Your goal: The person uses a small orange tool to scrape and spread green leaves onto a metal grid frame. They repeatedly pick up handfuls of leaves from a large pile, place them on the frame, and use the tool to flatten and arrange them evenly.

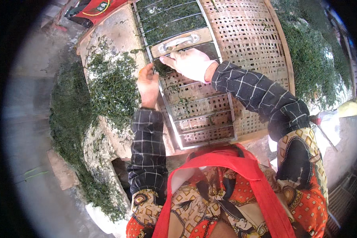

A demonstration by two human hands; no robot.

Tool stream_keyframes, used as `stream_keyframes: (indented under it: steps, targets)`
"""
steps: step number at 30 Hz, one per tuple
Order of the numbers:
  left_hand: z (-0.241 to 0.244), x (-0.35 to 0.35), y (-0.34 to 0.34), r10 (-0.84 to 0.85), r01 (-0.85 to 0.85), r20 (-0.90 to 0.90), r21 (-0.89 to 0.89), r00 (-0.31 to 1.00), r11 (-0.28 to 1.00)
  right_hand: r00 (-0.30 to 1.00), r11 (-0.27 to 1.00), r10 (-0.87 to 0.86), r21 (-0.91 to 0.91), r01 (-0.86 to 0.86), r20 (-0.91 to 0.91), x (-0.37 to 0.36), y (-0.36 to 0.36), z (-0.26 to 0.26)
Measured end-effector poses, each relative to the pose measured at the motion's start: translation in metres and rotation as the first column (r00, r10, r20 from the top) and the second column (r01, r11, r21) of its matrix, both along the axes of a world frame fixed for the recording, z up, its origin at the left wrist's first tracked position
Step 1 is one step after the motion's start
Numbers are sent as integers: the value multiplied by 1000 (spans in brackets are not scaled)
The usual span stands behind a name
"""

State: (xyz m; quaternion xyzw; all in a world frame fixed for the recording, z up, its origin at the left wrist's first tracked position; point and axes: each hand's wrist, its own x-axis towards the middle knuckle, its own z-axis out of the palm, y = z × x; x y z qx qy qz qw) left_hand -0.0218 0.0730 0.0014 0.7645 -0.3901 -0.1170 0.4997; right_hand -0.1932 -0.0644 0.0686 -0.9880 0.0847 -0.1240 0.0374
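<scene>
A long metal frame (171,116) with thin crossbars lies on a woven bamboo tray (250,38). Dark green shredded leaves (172,22) fill its far sections, while the near sections hold only scattered bits. Across the frame rests a wooden block (183,41) with a metal handle. Just below the block, my right hand (190,64) reaches over the frame, fingers pointing left; its grip is hidden. My left hand (148,84) is at the frame's left rail, fingers bent and slightly blurred. Whether either hand holds anything is unclear.
Loose green leaves (113,89) cover the pale board at left and spill down its side. Another leafy heap (312,62) lies on white sheeting at right. A red cloth (99,10) with writing is at the upper left. The tray has a raised wooden rim (281,38).
</scene>
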Motion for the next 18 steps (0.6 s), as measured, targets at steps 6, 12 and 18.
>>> stream_keyframes:
  steps: [6, 12, 18]
  targets:
    - [-11, -1, -4, -192, -7, 752, 253, 630, 967, 984, 991, 65, 123, -45, -163, 35, -18, -25]
    - [-20, 13, -23, -118, -32, 717, 192, 687, 981, 969, 987, -140, -44, 152, 205, 34, -27, 7]
    - [-12, 12, -38, -154, 30, 627, 204, 764, 978, 976, 976, -215, -34, 216, 15, 43, -58, 5]
